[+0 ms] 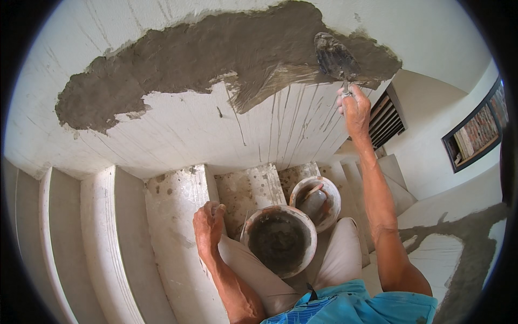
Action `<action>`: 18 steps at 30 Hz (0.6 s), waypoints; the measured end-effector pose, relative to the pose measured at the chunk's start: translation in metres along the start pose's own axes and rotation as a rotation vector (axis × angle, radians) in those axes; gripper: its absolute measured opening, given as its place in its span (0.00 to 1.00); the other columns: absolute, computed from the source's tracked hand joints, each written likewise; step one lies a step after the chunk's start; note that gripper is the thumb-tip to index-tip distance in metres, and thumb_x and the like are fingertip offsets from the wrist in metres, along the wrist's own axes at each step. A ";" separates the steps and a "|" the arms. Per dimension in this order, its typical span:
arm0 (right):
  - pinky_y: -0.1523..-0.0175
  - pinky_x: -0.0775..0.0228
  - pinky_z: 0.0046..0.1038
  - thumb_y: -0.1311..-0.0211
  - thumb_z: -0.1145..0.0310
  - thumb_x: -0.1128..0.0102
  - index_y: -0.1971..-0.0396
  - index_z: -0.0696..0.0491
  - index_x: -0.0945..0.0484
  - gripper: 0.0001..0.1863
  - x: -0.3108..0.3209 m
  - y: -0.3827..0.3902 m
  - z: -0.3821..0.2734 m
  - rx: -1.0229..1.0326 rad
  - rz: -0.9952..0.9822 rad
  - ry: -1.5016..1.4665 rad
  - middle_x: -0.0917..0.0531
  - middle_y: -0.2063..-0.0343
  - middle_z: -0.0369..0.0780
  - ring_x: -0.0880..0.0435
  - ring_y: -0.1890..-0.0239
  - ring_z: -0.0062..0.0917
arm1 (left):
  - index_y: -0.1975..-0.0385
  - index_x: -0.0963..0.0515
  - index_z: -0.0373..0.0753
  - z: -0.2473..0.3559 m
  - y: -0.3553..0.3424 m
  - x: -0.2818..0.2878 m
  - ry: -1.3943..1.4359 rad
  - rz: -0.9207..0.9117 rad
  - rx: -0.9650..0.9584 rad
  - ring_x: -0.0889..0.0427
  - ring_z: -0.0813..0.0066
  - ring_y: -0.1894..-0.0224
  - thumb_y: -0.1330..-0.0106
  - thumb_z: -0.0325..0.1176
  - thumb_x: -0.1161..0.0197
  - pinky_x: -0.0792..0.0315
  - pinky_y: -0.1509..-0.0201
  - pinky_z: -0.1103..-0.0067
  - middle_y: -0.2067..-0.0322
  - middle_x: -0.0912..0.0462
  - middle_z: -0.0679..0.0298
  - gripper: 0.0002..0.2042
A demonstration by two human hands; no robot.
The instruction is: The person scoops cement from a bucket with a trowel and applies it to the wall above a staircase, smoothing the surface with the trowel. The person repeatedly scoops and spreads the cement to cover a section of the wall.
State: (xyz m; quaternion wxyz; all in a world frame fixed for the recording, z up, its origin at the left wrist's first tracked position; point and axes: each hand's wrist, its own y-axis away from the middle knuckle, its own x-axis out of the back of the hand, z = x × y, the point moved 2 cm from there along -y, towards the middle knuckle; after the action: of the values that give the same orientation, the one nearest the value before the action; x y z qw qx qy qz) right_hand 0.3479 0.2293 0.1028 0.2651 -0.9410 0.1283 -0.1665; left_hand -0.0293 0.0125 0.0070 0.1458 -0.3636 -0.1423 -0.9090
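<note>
My right hand (pixel 354 108) is closed around the handle of a pointed, mortar-smeared trowel (pixel 335 56). The trowel's blade lies over a broad patch of grey mortar (pixel 216 54) on the white wall, near the patch's right end. Below the patch, streaks and drips run down the wall. My left hand (pixel 209 224) is curled into a fist by my left knee, above a stair tread. Between my legs stands a whitish bucket (pixel 311 244) of wet grey mortar. Just beyond it, a smaller bucket (pixel 335 197) holds a rounded object with an orange-brown strip, its kind unclear.
Concrete stairs (pixel 175 208), spattered with mortar, run along the wall's foot from left to right. A dark slatted opening (pixel 387 119) is at the right, with a dark-framed window (pixel 475 132) farther over. More grey mortar (pixel 477 243) covers part of the lower right surface.
</note>
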 end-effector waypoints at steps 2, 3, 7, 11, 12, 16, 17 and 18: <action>0.71 0.32 0.25 0.40 0.68 0.52 0.64 0.61 0.20 0.14 0.008 -0.012 -0.006 -0.016 -0.007 0.020 0.21 0.79 0.38 0.27 0.79 0.18 | 0.55 0.16 0.31 0.002 0.001 0.000 0.004 0.002 0.003 0.15 0.45 0.55 0.34 0.39 0.38 0.24 0.48 0.62 0.60 0.13 0.44 0.17; 0.71 0.32 0.26 0.41 0.68 0.52 0.64 0.60 0.20 0.14 0.010 -0.016 -0.008 -0.024 -0.011 0.029 0.21 0.79 0.39 0.27 0.79 0.18 | 0.56 0.16 0.32 0.002 0.001 0.000 0.005 0.004 0.005 0.15 0.45 0.55 0.34 0.39 0.38 0.24 0.48 0.62 0.60 0.13 0.44 0.17; 0.71 0.33 0.29 0.42 0.68 0.51 0.63 0.61 0.20 0.15 0.016 -0.022 -0.011 0.030 -0.129 0.233 0.20 0.79 0.40 0.27 0.79 0.21 | 0.56 0.16 0.32 -0.004 -0.001 -0.003 -0.009 0.015 -0.035 0.15 0.45 0.55 0.34 0.39 0.37 0.24 0.48 0.62 0.60 0.13 0.44 0.16; 0.69 0.32 0.34 0.43 0.69 0.49 0.64 0.61 0.21 0.13 0.020 -0.024 -0.024 0.029 -0.140 0.249 0.22 0.80 0.44 0.26 0.80 0.27 | 0.56 0.16 0.33 -0.005 0.000 -0.002 -0.022 0.016 -0.043 0.15 0.44 0.56 0.34 0.40 0.37 0.25 0.49 0.61 0.61 0.13 0.44 0.16; 0.69 0.32 0.35 0.43 0.69 0.49 0.64 0.61 0.22 0.12 0.023 -0.024 -0.032 0.010 -0.111 0.219 0.22 0.81 0.46 0.26 0.79 0.29 | 0.56 0.16 0.33 -0.004 0.000 -0.003 -0.022 0.015 -0.050 0.15 0.44 0.56 0.34 0.40 0.37 0.25 0.49 0.61 0.61 0.14 0.44 0.16; 0.67 0.32 0.37 0.43 0.70 0.48 0.66 0.60 0.23 0.10 0.022 -0.034 -0.035 0.206 -0.151 0.447 0.24 0.81 0.48 0.24 0.78 0.33 | 0.55 0.16 0.33 -0.006 -0.002 -0.004 -0.033 0.007 -0.050 0.16 0.43 0.56 0.34 0.40 0.38 0.25 0.49 0.60 0.61 0.14 0.44 0.17; 0.68 0.32 0.37 0.43 0.70 0.48 0.66 0.60 0.23 0.10 0.019 -0.031 -0.035 0.262 -0.192 0.542 0.24 0.81 0.48 0.25 0.78 0.32 | 0.55 0.16 0.33 -0.004 -0.001 -0.003 -0.031 0.007 -0.045 0.16 0.43 0.55 0.34 0.40 0.38 0.25 0.48 0.60 0.60 0.14 0.44 0.17; 0.68 0.32 0.36 0.43 0.70 0.48 0.67 0.60 0.24 0.10 0.018 -0.030 -0.035 0.320 -0.230 0.638 0.24 0.81 0.47 0.25 0.78 0.32 | 0.55 0.16 0.33 -0.002 0.000 -0.003 -0.027 0.008 -0.042 0.16 0.43 0.55 0.34 0.40 0.38 0.25 0.48 0.60 0.60 0.14 0.44 0.17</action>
State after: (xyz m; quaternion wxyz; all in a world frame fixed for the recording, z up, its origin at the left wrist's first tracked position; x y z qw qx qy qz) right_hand 0.3551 0.2322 0.1517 0.3350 -0.7968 0.0701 -0.4980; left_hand -0.0288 0.0122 0.0032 0.1400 -0.3794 -0.1238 -0.9062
